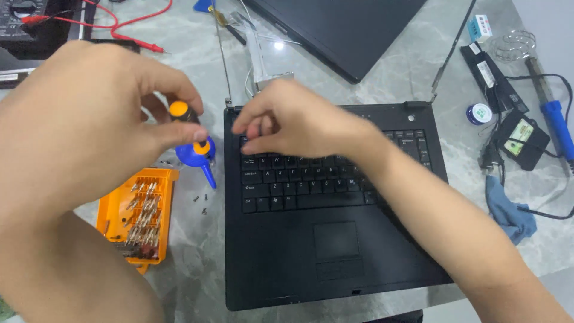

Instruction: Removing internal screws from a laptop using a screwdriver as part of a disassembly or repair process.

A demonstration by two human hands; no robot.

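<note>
On the grey marbled worktop (382,78), the black laptop base (335,263) lies flat in front of me, keyboard up, its screen taken off; a second dark slab, the detached lid (347,30), rests above it toward the far edge. My left hand (84,125) fills the left of the view, raised over the worktop, its grip closed between thumb and fingers on a small screwdriver with an orange cap (182,112). My right hand (293,119) reaches across from the right and hovers at the top rows of the keyboard (311,179), fingers curled and pinched narrow; I cannot tell whether anything sits between the fingertips. Left of the laptop, an orange tray of screwdriver bits (140,218) lies open, just beside my left forearm. Between tray and laptop stands a blue plastic tool with an orange knob (197,157), partly hidden by my left thumb, and below it a few loose dark screws (200,200) are scattered on the stone. Well to the right lie a crumpled blue cloth (508,209), a blue-handled soldering iron (553,113) with its cable, a black power adapter (523,137) and a small round tin (478,113). Red test leads (119,27) curl across the top left corner.
</note>
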